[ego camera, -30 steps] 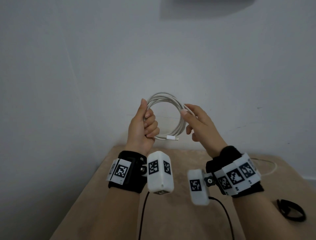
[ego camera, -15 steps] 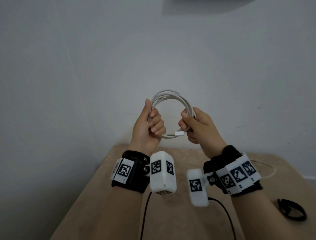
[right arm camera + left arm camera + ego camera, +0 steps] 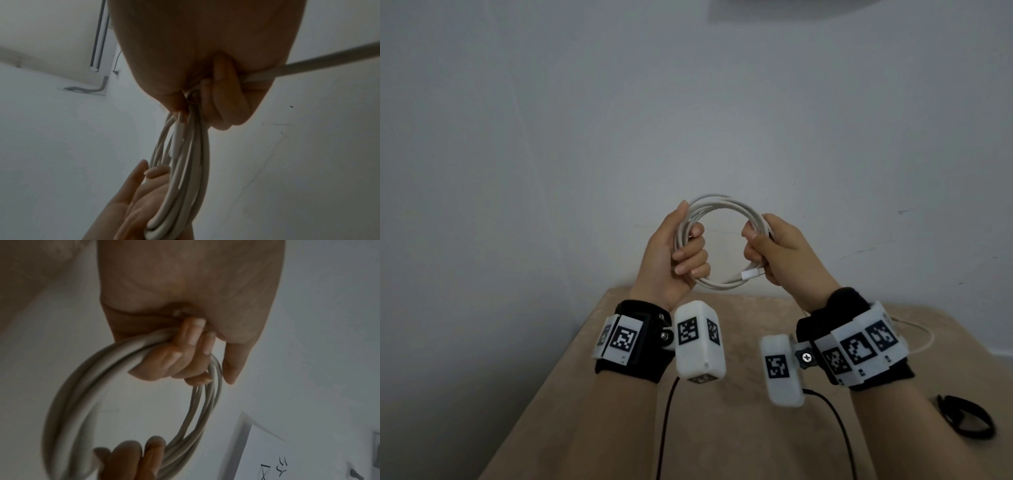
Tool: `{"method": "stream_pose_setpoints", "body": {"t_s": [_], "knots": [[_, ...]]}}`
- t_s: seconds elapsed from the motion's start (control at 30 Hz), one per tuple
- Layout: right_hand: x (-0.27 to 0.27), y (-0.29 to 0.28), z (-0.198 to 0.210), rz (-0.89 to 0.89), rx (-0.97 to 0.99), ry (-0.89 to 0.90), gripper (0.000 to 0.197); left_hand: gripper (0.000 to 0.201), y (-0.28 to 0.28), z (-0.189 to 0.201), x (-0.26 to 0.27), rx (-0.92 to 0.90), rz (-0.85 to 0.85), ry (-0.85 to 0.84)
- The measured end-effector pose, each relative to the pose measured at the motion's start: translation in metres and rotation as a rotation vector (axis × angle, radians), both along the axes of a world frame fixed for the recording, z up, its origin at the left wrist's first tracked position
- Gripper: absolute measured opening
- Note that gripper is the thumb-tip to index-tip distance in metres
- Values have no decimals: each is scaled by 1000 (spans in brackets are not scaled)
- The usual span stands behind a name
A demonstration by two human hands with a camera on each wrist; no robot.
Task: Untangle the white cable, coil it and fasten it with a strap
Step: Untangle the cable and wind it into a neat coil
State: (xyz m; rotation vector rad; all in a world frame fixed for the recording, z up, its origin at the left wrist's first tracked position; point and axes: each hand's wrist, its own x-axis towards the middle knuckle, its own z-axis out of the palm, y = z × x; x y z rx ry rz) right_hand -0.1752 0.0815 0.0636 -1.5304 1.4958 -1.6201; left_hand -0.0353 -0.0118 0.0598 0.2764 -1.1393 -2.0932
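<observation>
1. Head view: white cable [image 3: 726, 240], already coiled into a ring, is held up above the table [image 3: 722, 428]
2. Left hand [image 3: 671, 253] grips its 9 o'clock side; right hand [image 3: 774, 253] grips 3 o'clock
3. Black strap [image 3: 965, 416] lies unused at 4 o'clock; fastening remains

Both forearms are raised side by side, palms turned toward each other, the left hand [image 3: 675, 251] with fingers [image 3: 690, 255] curled and thumb straight up, the right hand [image 3: 779, 251] likewise closed into a grip.
</observation>
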Motion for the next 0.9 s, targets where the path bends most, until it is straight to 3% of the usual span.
{"method": "stream_pose_setpoints", "body": {"t_s": [0.17,0.43,0.63,0.77,0.9], "knots": [[-4,2,1,17,21,94,14,38,-2,-2,6,-124,-14,-183],[-12,3,-3,198,213,248,16,48,2,-7,11,-342,-81,-456],[-13,5,-2,239,293,332,14,52,6,-6,7,-461,-117,-589],[-13,4,-4,230,296,387,15,49,10,-6,2,-537,-83,-628],[-13,5,-3,115,206,402,17,43,9,-5,0,-500,6,-541]]}}
